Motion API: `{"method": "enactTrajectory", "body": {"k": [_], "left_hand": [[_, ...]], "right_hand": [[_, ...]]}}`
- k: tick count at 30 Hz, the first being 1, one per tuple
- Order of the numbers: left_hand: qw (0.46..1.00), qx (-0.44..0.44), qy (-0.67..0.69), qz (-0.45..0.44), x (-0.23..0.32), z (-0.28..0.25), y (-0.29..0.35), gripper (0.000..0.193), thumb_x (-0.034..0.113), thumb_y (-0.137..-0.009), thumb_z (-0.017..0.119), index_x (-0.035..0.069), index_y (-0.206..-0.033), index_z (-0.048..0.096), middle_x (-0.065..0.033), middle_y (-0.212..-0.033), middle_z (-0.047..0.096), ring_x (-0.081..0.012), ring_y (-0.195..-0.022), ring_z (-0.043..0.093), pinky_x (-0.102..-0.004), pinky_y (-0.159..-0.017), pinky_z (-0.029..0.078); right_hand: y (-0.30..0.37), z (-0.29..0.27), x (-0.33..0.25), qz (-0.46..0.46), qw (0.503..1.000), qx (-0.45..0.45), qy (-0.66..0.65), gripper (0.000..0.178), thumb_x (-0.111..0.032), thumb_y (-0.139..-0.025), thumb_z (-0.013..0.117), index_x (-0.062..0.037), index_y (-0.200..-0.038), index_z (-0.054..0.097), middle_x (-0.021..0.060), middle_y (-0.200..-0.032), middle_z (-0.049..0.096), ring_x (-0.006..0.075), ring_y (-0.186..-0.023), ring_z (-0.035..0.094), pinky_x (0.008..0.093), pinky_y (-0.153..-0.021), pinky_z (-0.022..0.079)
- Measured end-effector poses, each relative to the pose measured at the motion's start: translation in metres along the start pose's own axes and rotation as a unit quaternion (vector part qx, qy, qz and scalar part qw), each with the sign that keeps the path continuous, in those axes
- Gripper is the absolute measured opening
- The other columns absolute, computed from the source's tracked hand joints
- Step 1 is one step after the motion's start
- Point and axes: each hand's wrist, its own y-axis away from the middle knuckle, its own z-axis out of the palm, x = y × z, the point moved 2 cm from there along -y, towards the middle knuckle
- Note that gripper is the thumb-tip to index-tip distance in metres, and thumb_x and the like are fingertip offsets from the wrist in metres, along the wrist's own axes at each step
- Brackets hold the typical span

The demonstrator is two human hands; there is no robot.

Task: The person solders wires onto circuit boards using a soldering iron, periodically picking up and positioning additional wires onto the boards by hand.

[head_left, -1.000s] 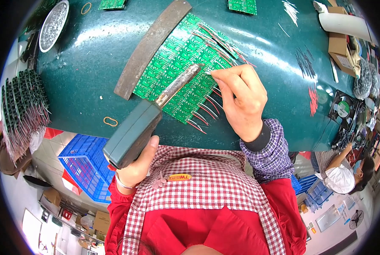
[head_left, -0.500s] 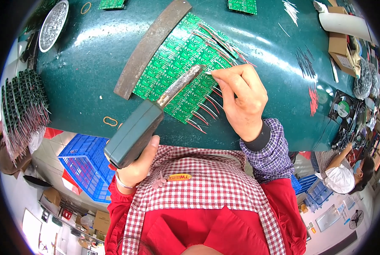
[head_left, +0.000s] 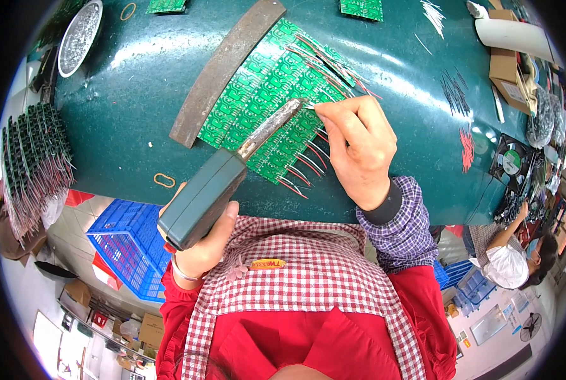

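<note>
My left hand (head_left: 212, 246) is wrapped round a dark green soldering gun (head_left: 203, 195). Its long, tarnished tip reaches up and right over a panel of green circuit boards (head_left: 248, 95). My right hand (head_left: 364, 152) pinches a thin white wire (head_left: 309, 106) between thumb and forefinger, its end beside the tip at the boards. Most of that wire is hidden by my fingers. Pairs of red and white wires (head_left: 307, 166) stick out from the panel's right edge, above and below my right hand. A curved-looking brown metal bar (head_left: 222, 73) lies along the panel's left edge.
Loose white wires (head_left: 432, 18), black wires (head_left: 455, 92) and red wires (head_left: 466, 151) lie on the right. A metal bowl (head_left: 80, 39) stands at far left, near hanging wired boards (head_left: 36, 158). A blue crate (head_left: 131, 244) sits below the table edge. Another person (head_left: 508, 263) is at far right.
The soldering gun has shifted slightly right, its tip staying by the wire end. My right hand has moved very slightly left. The panel and bar have stayed put.
</note>
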Motion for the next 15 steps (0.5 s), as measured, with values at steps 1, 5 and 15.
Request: {"method": "enactTrajectory", "body": {"k": [1, 5, 15], "left_hand": [[1.000, 0.000, 0.000, 0.000, -0.0002, -0.0002, -0.0002, 0.025, 0.001, -0.070, 0.074, -0.002, -0.093, 0.069, -0.0112, -0.083, 0.067, -0.0205, -0.068, 0.065, -0.0300, -0.061, 0.050], [1.000, -0.003, -0.001, 0.004, -0.0027, -0.0026, 0.0005, 0.025, 0.001, -0.070, 0.074, -0.002, -0.094, 0.068, -0.0108, -0.084, 0.067, -0.0196, -0.068, 0.065, -0.0298, -0.063, 0.050], [1.000, 0.022, 0.011, 0.004, 0.0004, -0.0039, 0.0055, 0.030, -0.004, -0.077, 0.070, -0.005, -0.106, 0.062, -0.0060, -0.077, 0.062, -0.0107, -0.059, 0.056, -0.0229, -0.051, 0.042]], "right_hand": [[0.0000, 0.0000, -0.0003, 0.000, 1.000, 0.000, 0.000, 0.025, 0.008, -0.067, 0.070, -0.0032, -0.089, 0.065, 0.0068, -0.075, 0.053, 0.0231, -0.068, 0.055, 0.0331, -0.057, 0.045], [0.0005, -0.0002, -0.0017, -0.003, 1.000, -0.006, 0.012, 0.025, 0.007, -0.066, 0.070, -0.0031, -0.089, 0.065, 0.0067, -0.076, 0.052, 0.0227, -0.069, 0.054, 0.0330, -0.057, 0.045], [0.0010, 0.0005, -0.0010, -0.009, 1.000, -0.003, 0.017, 0.025, 0.007, -0.067, 0.070, -0.0034, -0.089, 0.065, 0.0066, -0.076, 0.051, 0.0224, -0.069, 0.054, 0.0330, -0.057, 0.045]]}}
